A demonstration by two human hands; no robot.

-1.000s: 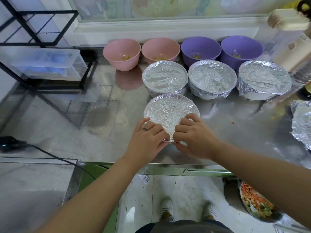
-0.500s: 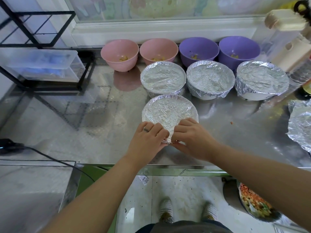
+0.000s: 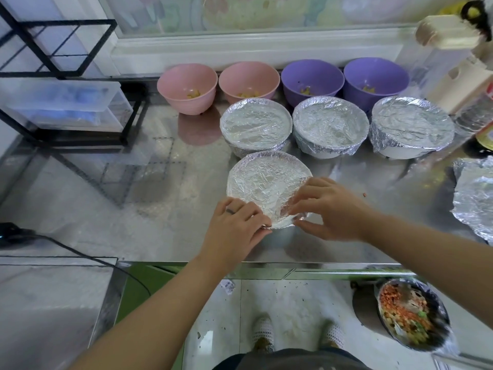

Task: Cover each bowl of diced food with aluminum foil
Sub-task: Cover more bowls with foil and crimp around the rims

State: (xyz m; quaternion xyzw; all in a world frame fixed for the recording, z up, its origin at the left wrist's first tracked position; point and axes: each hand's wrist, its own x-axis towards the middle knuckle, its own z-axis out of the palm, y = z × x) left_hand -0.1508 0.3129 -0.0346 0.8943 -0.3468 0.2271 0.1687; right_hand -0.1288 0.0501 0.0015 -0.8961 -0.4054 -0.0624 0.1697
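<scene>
A foil-covered bowl (image 3: 264, 182) stands near the front of the steel counter. My left hand (image 3: 234, 225) grips its near-left rim, fingers curled over the foil edge. My right hand (image 3: 328, 206) pinches the foil at the near-right rim. Behind it stand three more foil-covered bowls (image 3: 255, 124) (image 3: 330, 126) (image 3: 412, 126). Along the back wall sit two pink bowls (image 3: 186, 86) (image 3: 249, 81) and two purple bowls (image 3: 312, 78) (image 3: 376, 77), uncovered, each with a little yellow diced food.
A loose foil sheet (image 3: 474, 193) lies at the right edge of the counter (image 3: 106, 209). A black rack with a clear box (image 3: 64, 102) stands at the left. A container (image 3: 450, 60) stands at the back right. A bowl of mixed diced food (image 3: 408, 313) sits below the counter.
My right hand has slid right along the near rim, from beside my left hand to the near-right edge of the foil. My left hand stays at the near-left rim.
</scene>
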